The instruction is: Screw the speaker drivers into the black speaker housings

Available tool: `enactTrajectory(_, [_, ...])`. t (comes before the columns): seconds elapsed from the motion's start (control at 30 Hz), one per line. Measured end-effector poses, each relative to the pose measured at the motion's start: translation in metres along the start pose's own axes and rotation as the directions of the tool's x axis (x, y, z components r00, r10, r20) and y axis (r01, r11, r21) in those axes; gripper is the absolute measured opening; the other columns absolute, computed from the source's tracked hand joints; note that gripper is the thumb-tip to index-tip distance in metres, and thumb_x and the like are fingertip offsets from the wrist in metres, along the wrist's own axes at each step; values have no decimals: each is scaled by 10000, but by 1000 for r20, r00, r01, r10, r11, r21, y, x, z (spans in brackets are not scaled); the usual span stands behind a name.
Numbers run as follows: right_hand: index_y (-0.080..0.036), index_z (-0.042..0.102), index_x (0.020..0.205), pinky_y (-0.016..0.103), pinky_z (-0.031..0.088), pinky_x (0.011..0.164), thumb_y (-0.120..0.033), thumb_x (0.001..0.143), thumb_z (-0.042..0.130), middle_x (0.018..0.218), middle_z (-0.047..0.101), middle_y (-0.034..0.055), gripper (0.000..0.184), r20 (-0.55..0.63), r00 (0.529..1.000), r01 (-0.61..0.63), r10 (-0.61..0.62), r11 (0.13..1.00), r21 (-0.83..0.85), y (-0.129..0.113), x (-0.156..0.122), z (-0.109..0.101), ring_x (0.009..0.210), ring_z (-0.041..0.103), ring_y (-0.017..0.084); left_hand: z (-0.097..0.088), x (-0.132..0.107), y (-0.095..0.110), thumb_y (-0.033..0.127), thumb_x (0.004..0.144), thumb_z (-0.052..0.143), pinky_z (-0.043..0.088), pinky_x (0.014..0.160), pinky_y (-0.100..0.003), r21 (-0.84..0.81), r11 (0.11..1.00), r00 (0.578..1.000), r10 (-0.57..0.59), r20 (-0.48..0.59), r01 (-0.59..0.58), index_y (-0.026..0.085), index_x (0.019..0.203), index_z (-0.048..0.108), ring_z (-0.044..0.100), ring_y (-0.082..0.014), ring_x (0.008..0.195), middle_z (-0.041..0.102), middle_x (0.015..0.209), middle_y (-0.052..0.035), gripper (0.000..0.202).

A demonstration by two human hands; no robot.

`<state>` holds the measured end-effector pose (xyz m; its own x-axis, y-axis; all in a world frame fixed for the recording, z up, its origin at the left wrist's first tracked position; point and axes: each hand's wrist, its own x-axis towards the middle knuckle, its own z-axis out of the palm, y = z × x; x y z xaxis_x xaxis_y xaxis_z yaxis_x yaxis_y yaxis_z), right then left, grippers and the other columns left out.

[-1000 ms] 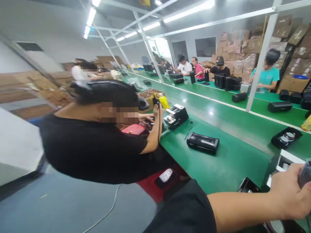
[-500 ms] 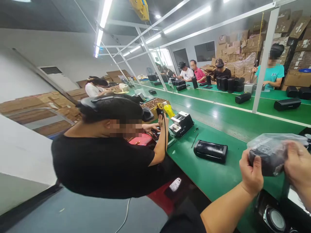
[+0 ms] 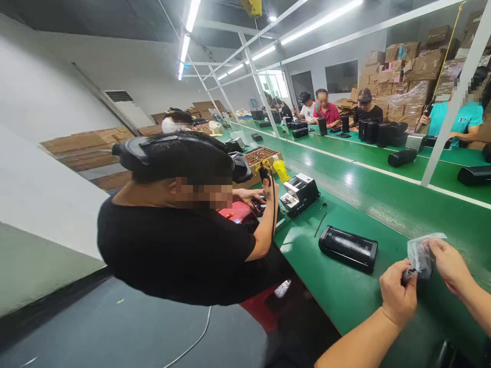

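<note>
Green bench (image 3: 353, 296) below close-set hands (image 3: 399, 294)

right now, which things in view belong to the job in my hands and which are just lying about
In hand:
- clear plastic bag, held between left hand and right hand; contents unclear

Seemingly just lying about:
- black speaker-like case, untouched on the green bench
- thin dark rod near it
- yellow bottle

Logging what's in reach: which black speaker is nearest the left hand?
The black speaker on the near green tabletop, between the left hand and the black-and-white box. The other recognisable speakers sit much farther off.
</note>
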<state>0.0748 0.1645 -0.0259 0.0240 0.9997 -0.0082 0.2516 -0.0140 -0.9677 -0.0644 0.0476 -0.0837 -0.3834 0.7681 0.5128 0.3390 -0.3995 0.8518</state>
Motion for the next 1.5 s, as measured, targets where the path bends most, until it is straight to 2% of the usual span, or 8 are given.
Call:
enactTrajectory(0.17, [-212, 828, 773, 438, 627, 838, -663, 759, 650, 921, 881, 159, 485, 14, 998, -60, 62, 992, -112, 2, 0, -7, 892, 807, 331, -7, 6, 9, 619, 1083, 697, 703, 1029, -493, 33, 999, 990, -13, 140, 8, 218, 1358, 812, 851, -331, 1096, 879, 1198, -173, 500])
enactTrajectory(0.47, [-196, 846, 865, 382, 546, 832, -434, 952, 591, 982, 878, 138, 359, -49, 998, -57, 42, 924, -377, -15, 14, -2, 918, 762, 266, -8, 34, 21, 564, 1155, 552, 566, 808, -375, 56, 992, 979, -118, 169, 110, 212, 767, 677, 659, -212, 781, 706, 778, -86, 538])
enactTrajectory(0.77, [-176, 739, 943, 364, 629, 941, -498, 1131, 731, 906, 739, 8, 374, 171, 985, 96, -1, 832, -547, -31, 42, 57, 860, 690, 153, -20, 41, 12, 474, 1123, 666, 545, 789, -327, 134, 950, 956, -291, 40, 283, 192, 915, 667, 641, -170, 789, 684, 849, -26, 351])
enactTrajectory(0.93, [-173, 784, 1085, 437, 660, 1058, -450, 1114, 750, 1086, 821, 68, 280, 182, 980, 159, -76, 850, -501, -62, 24, 41, 1010, 768, 191, -28, 56, 8, 326, 1052, 734, 620, 849, -355, 190, 925, 934, -348, 79, 328, 143, 1338, 691, 706, -181, 792, 727, 882, -11, 343])
enactTrajectory(1.07, [-238, 840, 1280, 462, 638, 1199, -344, 1044, 756, 1335, 868, 119, 273, 155, 965, 258, -210, 864, -433, -101, -32, -21, 1220, 813, 259, -27, 71, 1, 342, 1086, 697, 656, 1003, -428, 230, 924, 912, -354, 210, 306, 136, 1583, 623, 775, -221, 948, 797, 1037, -65, 542])
enactTrajectory(1.2, [-320, 898, 1156, 384, 718, 888, -560, 1113, 675, 961, 872, 51, 331, 38, 929, 361, -368, 877, -317, -120, -157, -101, 881, 832, 231, -19, 89, -4, 392, 1070, 684, 582, 1247, -591, 364, 919, 905, -278, 322, 153, 162, 1318, 780, 745, -349, 1351, 781, 1390, -196, 352])
enactTrajectory(1.33, [-336, 911, 1061, 300, 710, 694, -572, 1096, 733, 798, 829, 43, 298, -311, 874, 293, -374, 915, -276, -80, -284, -165, 732, 816, 213, -9, 94, 4, 297, 1032, 597, 366, 1434, -695, 500, 860, 874, -161, 459, -104, 189, 1127, 804, 405, -442, 1765, 516, 1819, -239, 253])
enactTrajectory(1.5, [-247, 893, 956, 290, 710, 628, -714, 1003, 801, 754, 818, 78, 478, -477, 877, -57, -56, 974, -219, -24, -335, -192, 661, 808, 215, 17, 91, 16, 286, 990, 521, 400, 1387, -699, 504, 769, 694, -111, 711, -393, 141, 1188, 787, 599, -462, 1604, 680, 1649, -298, 362])
